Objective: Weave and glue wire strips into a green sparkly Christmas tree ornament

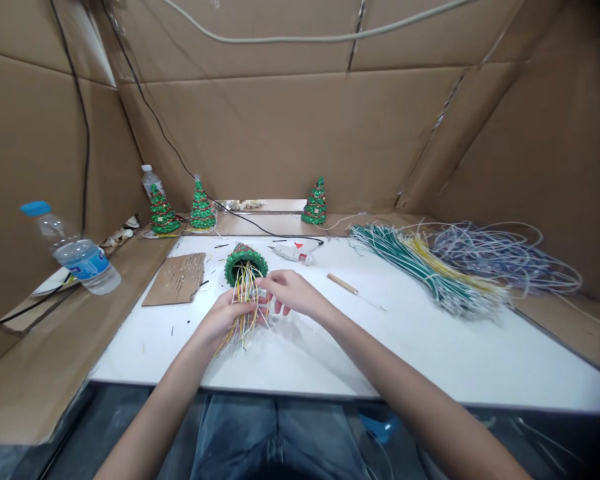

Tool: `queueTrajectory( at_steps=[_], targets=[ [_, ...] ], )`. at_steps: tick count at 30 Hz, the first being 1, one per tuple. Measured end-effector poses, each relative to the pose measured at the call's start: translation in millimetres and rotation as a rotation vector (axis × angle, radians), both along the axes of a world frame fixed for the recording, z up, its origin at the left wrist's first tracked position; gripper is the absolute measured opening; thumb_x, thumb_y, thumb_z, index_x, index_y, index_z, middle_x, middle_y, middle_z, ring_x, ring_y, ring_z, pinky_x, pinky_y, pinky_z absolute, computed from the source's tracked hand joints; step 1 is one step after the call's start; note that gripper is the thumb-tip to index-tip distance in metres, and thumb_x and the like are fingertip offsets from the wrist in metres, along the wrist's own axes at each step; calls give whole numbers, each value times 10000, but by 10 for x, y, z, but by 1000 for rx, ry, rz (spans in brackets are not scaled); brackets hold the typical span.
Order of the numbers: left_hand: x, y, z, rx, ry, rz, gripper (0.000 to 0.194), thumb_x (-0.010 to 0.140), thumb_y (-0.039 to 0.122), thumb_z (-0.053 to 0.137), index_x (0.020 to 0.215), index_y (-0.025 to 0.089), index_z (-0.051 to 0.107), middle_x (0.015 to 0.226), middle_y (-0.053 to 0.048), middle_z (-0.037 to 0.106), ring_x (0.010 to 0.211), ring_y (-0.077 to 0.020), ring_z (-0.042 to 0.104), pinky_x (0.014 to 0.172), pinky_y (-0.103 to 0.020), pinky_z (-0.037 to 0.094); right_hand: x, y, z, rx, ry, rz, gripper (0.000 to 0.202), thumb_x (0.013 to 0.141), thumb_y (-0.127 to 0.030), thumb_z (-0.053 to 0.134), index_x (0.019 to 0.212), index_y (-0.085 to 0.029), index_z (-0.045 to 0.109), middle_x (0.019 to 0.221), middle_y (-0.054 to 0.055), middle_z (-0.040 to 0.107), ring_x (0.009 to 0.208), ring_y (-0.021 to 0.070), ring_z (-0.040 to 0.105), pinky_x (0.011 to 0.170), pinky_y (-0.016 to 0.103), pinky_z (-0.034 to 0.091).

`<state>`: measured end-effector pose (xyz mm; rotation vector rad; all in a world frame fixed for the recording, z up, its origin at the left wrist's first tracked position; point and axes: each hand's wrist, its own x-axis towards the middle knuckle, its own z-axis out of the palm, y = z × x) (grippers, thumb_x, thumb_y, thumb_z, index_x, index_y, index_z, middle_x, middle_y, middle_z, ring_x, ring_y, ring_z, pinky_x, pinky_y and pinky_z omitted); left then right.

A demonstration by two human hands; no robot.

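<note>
Best to hold the yellow and white wires lightly in the left hand and tease strands apart singly with the right hand. Probably better to ease each one sideways than to tug outward, so as to spare the roots inside the toy tree. Start near the hollow base, likely less tangled than at the loose tips.

Look for the tree just left of the frame's centre, apparently on its side on the white table, open base toward the bottom edge, just above the hands. Follow the wires down from that base, under the left thumb and across the curled left fingers, gripped there as a bunch. Note right thumb and forefinger nearly together at the bunch's right edge; cannot tell whether pinching a strand.
</note>
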<state>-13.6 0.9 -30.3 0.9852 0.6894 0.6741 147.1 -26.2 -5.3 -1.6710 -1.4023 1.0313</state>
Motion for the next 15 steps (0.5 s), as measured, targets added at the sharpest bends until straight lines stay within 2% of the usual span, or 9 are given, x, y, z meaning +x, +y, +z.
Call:
queueTrajectory(
  at_steps=[5, 11, 15],
  targets=[
    [-23, -5, 8, 47, -2, -10, 364, 637, 124, 745, 987, 111, 646, 902, -108, 712, 694, -176, 660, 653, -278, 507, -108, 89, -104, -31, 158, -36, 218, 838, -322, 570, 692, -161, 594, 541, -26, 566, 373, 79, 496, 331, 192, 367],
    [-43, 5, -16, 161, 29, -5, 338, 606, 218, 789, 908, 111, 681, 787, -65, 692, 652, -154, 616, 631, -262, 472, -139, 93, -298, -18, 283, 7, 186, 801, -277, 615, 663, -153, 598, 430, -62, 497, 335, 48, 395, 334, 166, 277],
    [-50, 5, -39, 256, 51, -4, 282, 598, 230, 791, 826, 101, 687, 726, -39, 661, 599, -113, 556, 573, -218, 430, -159, 102, -359, -36, 379, 33, 152, 759, -265, 652, 674, -148, 605, 410, -70, 477, 329, 44, 359, 330, 168, 249]
  ],
)
